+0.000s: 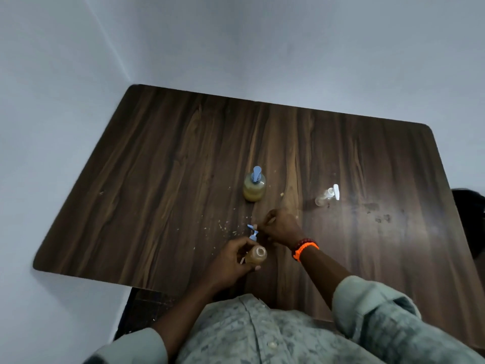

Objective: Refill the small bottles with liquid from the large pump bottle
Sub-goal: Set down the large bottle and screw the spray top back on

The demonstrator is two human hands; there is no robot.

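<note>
Ok, left to right from my feed. Left hand (231, 264) is wrapped around a small bottle (256, 255), near the table's (157, 179) front edge; the bottle's mouth is uncapped and faces up toward the camera, amber liquid inside. Just above it a small blue pump top (252, 232) sits between the two hands; I see the right hand's fingertips touching it, pinch looks likely but the exact grip is too blurred to confirm. Right hand (282, 228) is curled, fingers bunched toward that pump, orange band (305, 250) and a beaded one on the wrist. Farther back at table centre, the large pump bottle (254, 187) stands upright, blue pump on, yellowish liquid, untouched. Right of it, well apart, a clear small bottle with white pump (328, 196), looks empty, nobody touching it. Crumbs (225, 227) scattered near the hands.
</note>
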